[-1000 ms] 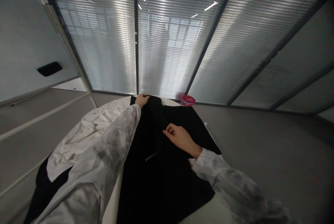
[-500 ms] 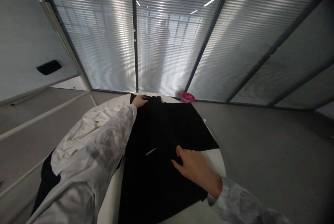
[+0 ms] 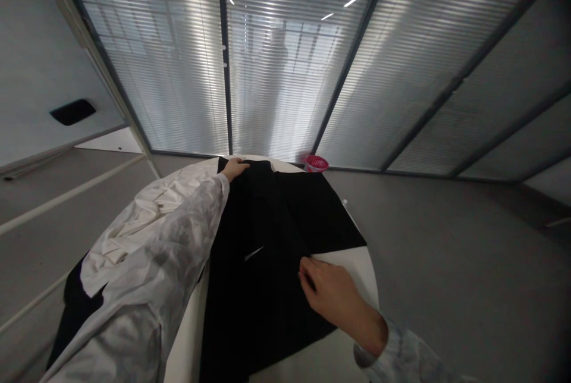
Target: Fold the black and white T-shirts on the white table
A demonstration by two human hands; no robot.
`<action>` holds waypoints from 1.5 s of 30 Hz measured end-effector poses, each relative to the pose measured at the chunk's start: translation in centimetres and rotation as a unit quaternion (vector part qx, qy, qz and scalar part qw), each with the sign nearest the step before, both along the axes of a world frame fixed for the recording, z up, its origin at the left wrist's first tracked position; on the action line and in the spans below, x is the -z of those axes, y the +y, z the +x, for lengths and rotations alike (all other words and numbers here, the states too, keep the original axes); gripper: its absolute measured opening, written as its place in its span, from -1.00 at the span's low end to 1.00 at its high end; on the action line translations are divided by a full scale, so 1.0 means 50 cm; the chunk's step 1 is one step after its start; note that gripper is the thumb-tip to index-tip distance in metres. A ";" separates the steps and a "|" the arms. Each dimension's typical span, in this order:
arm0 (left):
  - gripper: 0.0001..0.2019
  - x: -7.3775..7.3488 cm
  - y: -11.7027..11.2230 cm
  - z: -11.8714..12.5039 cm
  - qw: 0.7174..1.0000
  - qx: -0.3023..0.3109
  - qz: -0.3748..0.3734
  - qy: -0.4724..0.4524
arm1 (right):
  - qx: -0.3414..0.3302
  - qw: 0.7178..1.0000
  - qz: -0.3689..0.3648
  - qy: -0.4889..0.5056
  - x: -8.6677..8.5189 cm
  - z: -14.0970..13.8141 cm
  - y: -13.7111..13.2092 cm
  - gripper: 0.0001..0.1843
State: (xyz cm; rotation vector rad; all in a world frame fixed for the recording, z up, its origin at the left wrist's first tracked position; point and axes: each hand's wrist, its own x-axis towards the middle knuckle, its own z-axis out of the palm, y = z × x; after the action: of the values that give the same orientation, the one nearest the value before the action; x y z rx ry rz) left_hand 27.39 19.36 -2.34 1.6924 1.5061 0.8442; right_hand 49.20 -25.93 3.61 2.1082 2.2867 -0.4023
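The black cloth (image 3: 254, 305) lies spread over the white table (image 3: 307, 362). With my right hand (image 3: 332, 292), fingers curled nearly closed, I pinch its edge. My left hand (image 3: 234, 169) rests on its far end; whether these fingers grip it, I cannot tell. Crumpled white fabric (image 3: 145, 207) lies to the left.

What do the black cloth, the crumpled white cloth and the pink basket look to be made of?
Black cloth: fabric, woven or knit unclear; matte, showing almost no sheen.
White cloth: soft fabric, perhaps cotton, since it bunches in loose folds; fairly dull finish.
Pink basket: probably plastic, from its bright colour; finish too small to judge.
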 end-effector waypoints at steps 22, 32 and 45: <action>-0.63 0.020 0.002 -0.016 0.989 -0.059 0.138 -0.011 | -0.271 0.944 -0.048 0.181 0.038 -0.043 -0.023 -0.05; -0.41 -0.022 -0.224 -0.056 0.889 0.240 0.342 0.186 | -0.209 0.947 0.127 0.207 0.005 0.006 0.126 -0.45; -0.32 0.016 -0.348 -0.113 0.892 0.167 0.256 0.334 | -0.259 0.956 0.121 0.064 0.090 0.012 0.225 -0.16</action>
State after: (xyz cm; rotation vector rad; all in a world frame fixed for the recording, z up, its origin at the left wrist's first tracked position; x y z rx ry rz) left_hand 21.74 1.94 -3.12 2.7531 1.3902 0.5079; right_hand 49.77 -14.70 -0.91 1.4901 2.9623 -0.2561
